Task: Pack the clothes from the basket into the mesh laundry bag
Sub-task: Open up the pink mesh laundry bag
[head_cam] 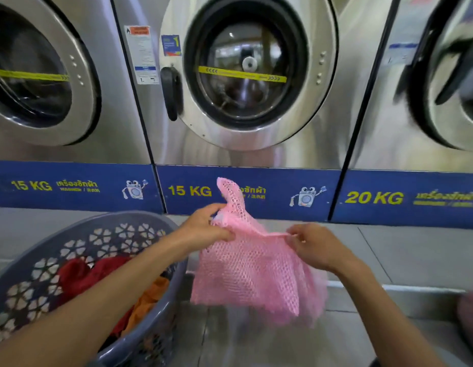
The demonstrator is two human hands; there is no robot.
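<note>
A pink mesh laundry bag (254, 271) hangs in the air in front of me, held by both hands at its top edge. My left hand (206, 226) grips the bag's upper left corner, where a flap of mesh sticks up. My right hand (315, 247) pinches the top edge on the right side. A grey plastic basket (79, 234) with flower-shaped cut-outs stands at the lower left. Inside it lie red clothes (81, 274) and an orange garment (150, 298), partly hidden by my left forearm.
Three steel front-loading washing machines line the wall ahead; the middle one's round door (246, 70) is closed. A blue panel (283, 194) marked 15 KG and 20 KG runs below them. Grey floor tiles (415, 255) lie beyond the bag. A blurred dark object (471, 319) sits at the right edge.
</note>
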